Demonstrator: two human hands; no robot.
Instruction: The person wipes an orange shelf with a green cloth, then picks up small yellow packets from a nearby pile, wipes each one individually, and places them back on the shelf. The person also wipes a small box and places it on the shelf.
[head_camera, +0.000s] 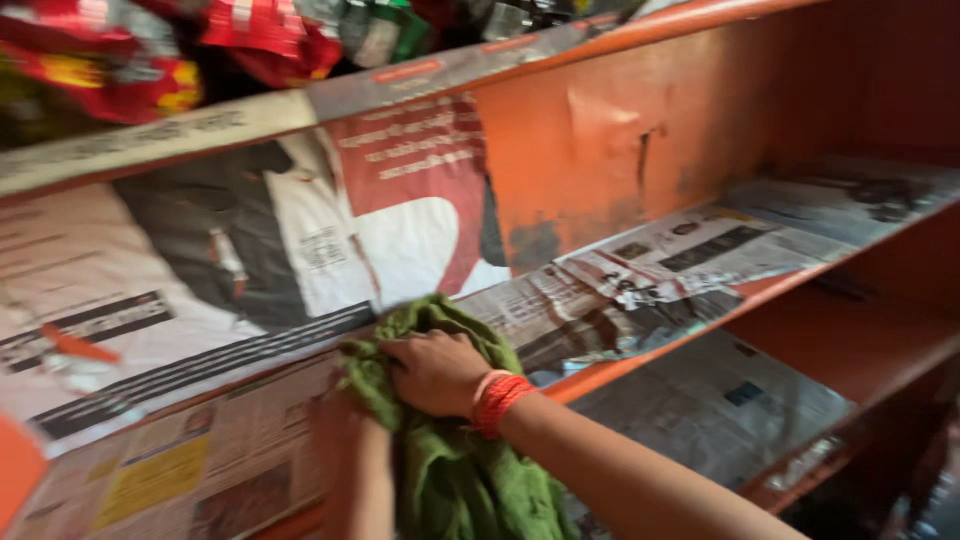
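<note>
Pressing down on a green cloth (455, 450), the right hand (437, 372) lies knuckles-up, fingers curled into the fabric and gripping it against the front of the newspaper-lined orange shelf (640, 365). A red thread band (497, 398) circles that wrist. The left hand (345, 425) is mostly hidden behind the hanging cloth, so I cannot tell whether its fingers are closed or loose. The cloth bunches at the shelf edge and trails down below it. The newspaper lining (640, 280) looks loose and creased; to my eye a hard drag could snag and tear it or pull it off. Red packets (150, 70) crowd the shelf above, near enough for a raised elbow to knock them.
</note>
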